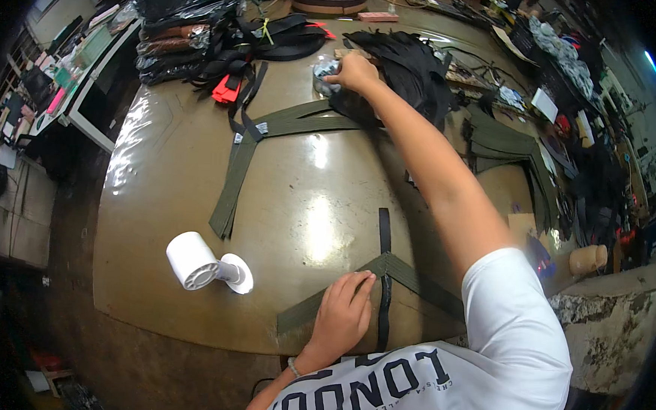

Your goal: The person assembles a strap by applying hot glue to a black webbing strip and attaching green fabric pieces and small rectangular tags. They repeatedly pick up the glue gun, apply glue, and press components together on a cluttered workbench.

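My left hand [344,311] lies with fingers stretched out on a dark green webbing strap [306,314], beside the peak where it bends. A narrow black strap [383,231] crosses that peak and runs down toward my shirt. My right arm reaches far across the table. There my right hand [356,73], fingers bent together, is at a small clear container [325,75] with pale contents. What those fingers hold is hidden. A pile of black straps [414,79] lies just right of that hand. Nearer, more green straps [240,171] are joined at a bend with white labels.
A white desk fan [192,260] lies on the table's left side. Plastic-wrapped bundles [175,26] and black straps with red ends [227,88] sit at the far left. A stack of green straps [508,145] is at the right, above a tan roll [587,260].
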Tool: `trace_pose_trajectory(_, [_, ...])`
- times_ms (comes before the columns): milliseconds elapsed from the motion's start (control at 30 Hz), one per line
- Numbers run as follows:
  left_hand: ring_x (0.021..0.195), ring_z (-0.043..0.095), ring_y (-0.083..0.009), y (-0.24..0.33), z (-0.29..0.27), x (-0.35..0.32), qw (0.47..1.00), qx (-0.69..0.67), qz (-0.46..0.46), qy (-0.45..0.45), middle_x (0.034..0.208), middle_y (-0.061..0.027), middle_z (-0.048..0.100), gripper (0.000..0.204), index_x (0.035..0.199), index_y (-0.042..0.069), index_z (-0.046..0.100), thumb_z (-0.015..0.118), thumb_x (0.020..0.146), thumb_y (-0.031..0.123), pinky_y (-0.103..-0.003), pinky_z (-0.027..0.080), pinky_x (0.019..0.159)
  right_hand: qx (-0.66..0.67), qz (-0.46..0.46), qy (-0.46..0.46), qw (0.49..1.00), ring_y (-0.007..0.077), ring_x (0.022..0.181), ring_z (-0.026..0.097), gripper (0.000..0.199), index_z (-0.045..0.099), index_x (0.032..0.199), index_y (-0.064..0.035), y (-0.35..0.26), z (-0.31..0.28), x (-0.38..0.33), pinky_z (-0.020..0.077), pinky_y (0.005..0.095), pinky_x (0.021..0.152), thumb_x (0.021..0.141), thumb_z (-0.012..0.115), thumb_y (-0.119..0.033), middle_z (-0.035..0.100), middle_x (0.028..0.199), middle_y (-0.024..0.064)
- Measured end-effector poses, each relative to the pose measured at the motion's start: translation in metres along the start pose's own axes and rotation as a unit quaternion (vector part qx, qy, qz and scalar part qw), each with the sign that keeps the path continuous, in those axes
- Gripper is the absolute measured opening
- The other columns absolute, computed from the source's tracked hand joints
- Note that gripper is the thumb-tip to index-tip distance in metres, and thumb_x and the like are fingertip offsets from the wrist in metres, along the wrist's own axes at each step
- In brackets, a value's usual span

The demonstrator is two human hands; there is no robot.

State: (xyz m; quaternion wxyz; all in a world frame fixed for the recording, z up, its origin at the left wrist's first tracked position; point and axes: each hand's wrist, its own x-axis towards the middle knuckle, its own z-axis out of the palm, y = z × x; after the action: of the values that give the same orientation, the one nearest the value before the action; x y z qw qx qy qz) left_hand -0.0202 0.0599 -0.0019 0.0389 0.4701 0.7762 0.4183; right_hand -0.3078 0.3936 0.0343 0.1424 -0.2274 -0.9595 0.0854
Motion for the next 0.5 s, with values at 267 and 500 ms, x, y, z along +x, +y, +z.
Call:
trace_pose_trajectory(267, [0.110, 0.057, -0.0338, 0.000, 0.001, -0.001, 0.999, -0.029, -0.017, 0.015, 0.117, -0.0152, 0.060, 0.033, 0.117, -0.001, 0.062, 0.061, 0.083, 0.002, -0.042, 0.045, 0.094, 0.125, 0.015, 0.000, 0.992, 0.0222, 0.085, 0.069, 0.037, 0.074, 0.091, -0.0081, 0.012, 0.018, 0.017, 0.0522, 0.0345, 0.074, 0.069, 0.086, -0.036, 0.073, 0.090, 0.0090])
trace_pose_trajectory(500, [0.107, 0.057, -0.0340, 0.002, 0.001, 0.000, 0.995, -0.040, -0.031, 0.084, 0.114, -0.0157, 0.059, 0.033, 0.117, 0.000, 0.063, 0.062, 0.084, 0.001, -0.043, 0.046, 0.093, 0.561, -0.060, -0.049, 0.824, 0.0100, 0.076, 0.064, 0.029, 0.070, 0.098, -0.0020, 0.010, -0.076, -0.096, 0.0482, 0.0242, 0.070, 0.083, 0.078, -0.026, 0.070, 0.087, 0.0027])
